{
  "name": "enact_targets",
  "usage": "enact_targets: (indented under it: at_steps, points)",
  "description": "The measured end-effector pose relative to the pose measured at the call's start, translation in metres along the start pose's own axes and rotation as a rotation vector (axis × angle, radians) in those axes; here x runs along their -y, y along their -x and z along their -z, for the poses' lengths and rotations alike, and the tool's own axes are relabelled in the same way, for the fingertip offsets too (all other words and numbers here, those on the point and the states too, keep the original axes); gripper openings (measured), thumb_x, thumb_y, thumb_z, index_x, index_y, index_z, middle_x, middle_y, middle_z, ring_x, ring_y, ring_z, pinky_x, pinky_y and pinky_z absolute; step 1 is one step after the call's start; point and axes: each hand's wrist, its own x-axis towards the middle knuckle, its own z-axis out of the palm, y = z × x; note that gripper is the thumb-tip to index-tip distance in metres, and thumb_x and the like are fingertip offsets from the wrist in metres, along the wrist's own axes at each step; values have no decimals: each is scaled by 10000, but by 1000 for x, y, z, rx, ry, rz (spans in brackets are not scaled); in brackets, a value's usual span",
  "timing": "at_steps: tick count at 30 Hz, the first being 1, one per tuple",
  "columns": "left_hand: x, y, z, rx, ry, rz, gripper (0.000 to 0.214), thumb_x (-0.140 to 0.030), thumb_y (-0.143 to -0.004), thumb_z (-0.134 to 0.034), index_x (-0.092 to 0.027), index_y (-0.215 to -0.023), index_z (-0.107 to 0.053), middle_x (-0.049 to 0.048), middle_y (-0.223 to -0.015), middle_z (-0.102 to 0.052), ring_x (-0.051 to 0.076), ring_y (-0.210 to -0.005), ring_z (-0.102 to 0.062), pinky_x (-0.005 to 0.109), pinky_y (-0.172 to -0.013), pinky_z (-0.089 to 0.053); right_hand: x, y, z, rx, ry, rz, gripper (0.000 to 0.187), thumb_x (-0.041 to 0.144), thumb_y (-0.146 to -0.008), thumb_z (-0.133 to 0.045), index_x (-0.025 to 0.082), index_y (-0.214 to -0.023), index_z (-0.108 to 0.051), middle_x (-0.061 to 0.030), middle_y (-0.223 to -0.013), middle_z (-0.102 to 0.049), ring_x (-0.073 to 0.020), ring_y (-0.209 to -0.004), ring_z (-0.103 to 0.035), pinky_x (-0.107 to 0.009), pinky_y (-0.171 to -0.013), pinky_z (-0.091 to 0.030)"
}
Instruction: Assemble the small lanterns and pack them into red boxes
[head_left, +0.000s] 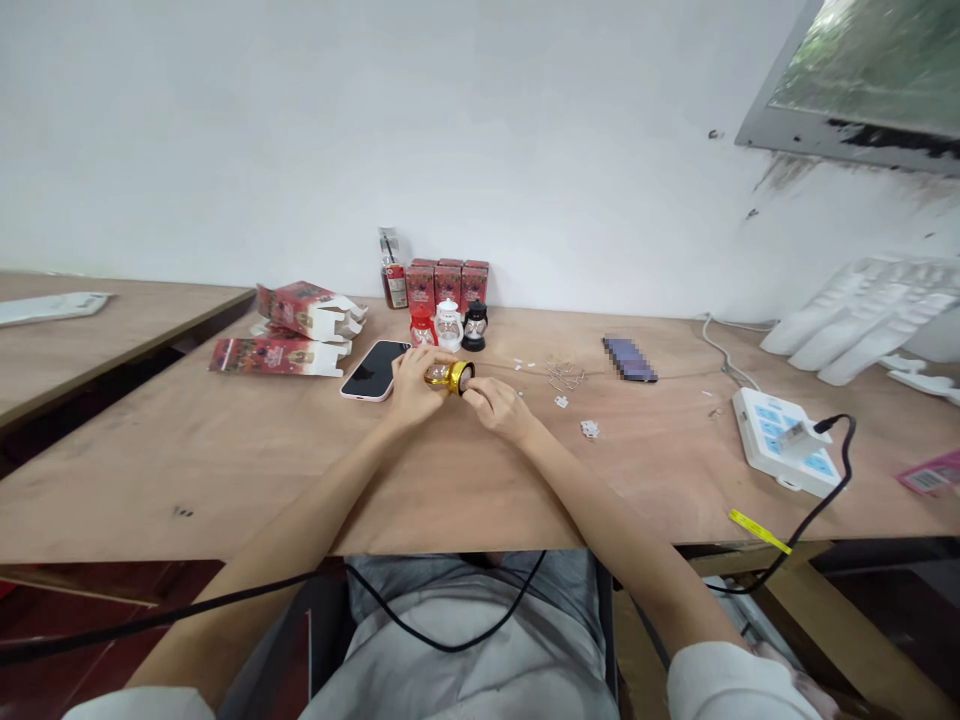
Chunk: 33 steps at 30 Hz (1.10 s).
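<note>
A small gold lantern [453, 376] lies on its side above the table, its dark round base turned to the right. My left hand [417, 384] is closed around its clear body. At the base end, the fingers of my right hand [498, 404] are pinched together against the underside; whether they hold a small part there cannot be seen. Just beyond my hands stand a red lantern [423, 330], a white lantern [448, 328] and a black lantern [475, 328], side by side and upright.
Red boxes [448, 285] and a bottle [394, 280] stand by the wall. Flattened cartons [279, 356] and a phone [375, 371] lie left. Rightward are metal pins [565, 376], white tabs [589, 429], a blurred phone-like slab [630, 359] and a power strip [772, 430] with a black cable.
</note>
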Motion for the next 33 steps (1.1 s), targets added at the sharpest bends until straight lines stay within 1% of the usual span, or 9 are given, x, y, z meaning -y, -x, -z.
enact_targets:
  at_steps: [2, 5, 7, 9, 13, 19, 26, 31, 33]
  points:
    - [1, 0, 0, -1, -4, 7, 299, -119, -640, -638, -256, -906, -641, 11, -1024, -686, 246, -1020, -583, 412, -905, -331, 1, 0, -2, -1, -25, -34, 266, 120, -952, -338, 182, -988, -594, -95, -981, -646, -132, -891, -625, -277, -817, -507]
    - [2, 0, 0, 3, 10, 23, 319, -120, -633, -650, -259, -919, -634, 14, -1051, -677, 251, -1028, -576, 414, -906, -331, 2, -2, -2, -39, -48, -175, 205, 159, -958, -382, 163, -1023, -576, -113, -997, -652, -142, -931, -632, -266, -822, -498]
    - [2, -1, 0, 4, 23, 21, 330, -118, -628, -659, -257, -925, -630, 20, -1057, -675, 254, -1028, -575, 415, -904, -333, 3, -5, 0, -64, -44, -276, 181, 215, -959, -420, 151, -1025, -575, -116, -966, -661, -155, -917, -636, -269, -804, -494]
    - [3, -2, 1, 2, 31, 18, 340, -103, -620, -658, -253, -924, -629, 22, -1048, -675, 255, -1022, -577, 414, -900, -334, 4, -8, 4, -60, -26, -315, 182, 250, -955, -445, 150, -986, -593, -105, -907, -668, -167, -871, -633, -283, -783, -482]
    - [3, -3, 1, -16, 44, 26, 346, -87, -613, -653, -246, -919, -628, 22, -1045, -670, 251, -1009, -585, 410, -898, -341, 5, -11, 10, -29, 49, -281, 218, 231, -957, -436, 165, -888, -633, -80, -839, -664, -169, -796, -593, -292, -740, -437]
    - [2, -2, 1, -8, 19, 31, 334, -95, -618, -650, -252, -912, -626, 19, -1047, -673, 251, -1019, -577, 409, -900, -340, 3, -12, 12, -13, 90, -230, 273, 207, -971, -392, 167, -869, -642, -71, -836, -668, -168, -784, -546, -296, -731, -370]
    - [-2, 3, -1, 25, -60, -13, 366, -77, -624, -622, -252, -944, -637, 17, -1064, -668, 238, -1044, -563, 391, -899, -312, 2, -10, 12, -10, 161, -143, 283, 180, -963, -405, 170, -800, -636, -46, -777, -660, -159, -740, -523, -299, -710, -321]
    - [-3, 4, 0, 76, -114, 4, 376, -75, -636, -601, -246, -970, -626, 18, -1099, -658, 229, -1089, -545, 384, -940, -298, 1, -10, 12, 14, 146, -177, 275, 225, -969, -420, 174, -802, -633, -43, -766, -651, -160, -746, -511, -299, -711, -306]
    - [-2, 2, -1, 65, -105, 27, 391, -83, -635, -610, -242, -992, -615, 24, -1105, -653, 233, -1088, -550, 383, -938, -316, 1, -11, 12, 14, 139, -195, 276, 266, -966, -436, 175, -797, -634, -43, -769, -655, -161, -747, -517, -294, -723, -310]
